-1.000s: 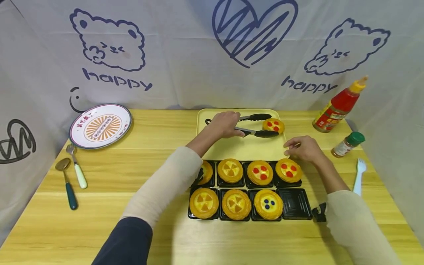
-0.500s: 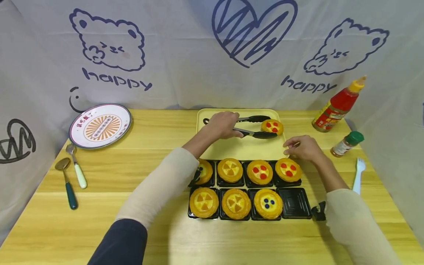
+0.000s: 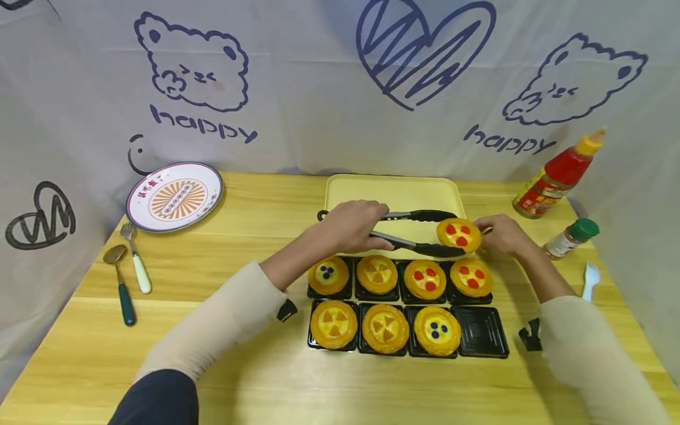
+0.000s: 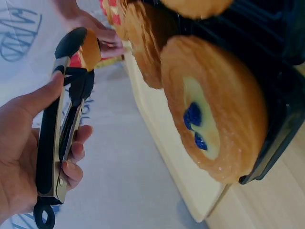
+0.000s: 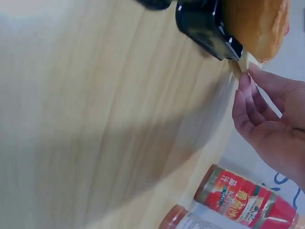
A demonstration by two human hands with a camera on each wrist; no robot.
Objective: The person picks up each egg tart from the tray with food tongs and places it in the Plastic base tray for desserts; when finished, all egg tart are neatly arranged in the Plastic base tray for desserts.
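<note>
My left hand (image 3: 357, 226) grips a pair of black and metal tongs (image 4: 51, 143). Between the tongs' black tips sits an egg tart with red pieces (image 3: 459, 235), over the right part of the pale yellow tray (image 3: 393, 192). The thumb and fingers of my right hand (image 5: 267, 109) pinch the edge of that tray, beside the tart. In front of the tray stand two rows of black plastic holders (image 3: 484, 332) bearing several tarts. Their toppings are red pieces, orange wedges or blue berries, as on the blueberry tart (image 4: 214, 109). The lower right holder shows its ridged bottom.
A sauce bottle (image 3: 558, 174) and a green-capped jar (image 3: 572, 238) stand at the right, near a light blue fork (image 3: 590, 281). To the left lie a plate (image 3: 175, 196), a fork (image 3: 139, 265) and a spoon (image 3: 124, 292). A cloth wall (image 3: 297, 136) rises behind.
The tongs have closed on the red-topped tart and carried it nearer and to the right, off its spot on the tray. The right hand stays at the tray's edge. The head view has shifted slightly.
</note>
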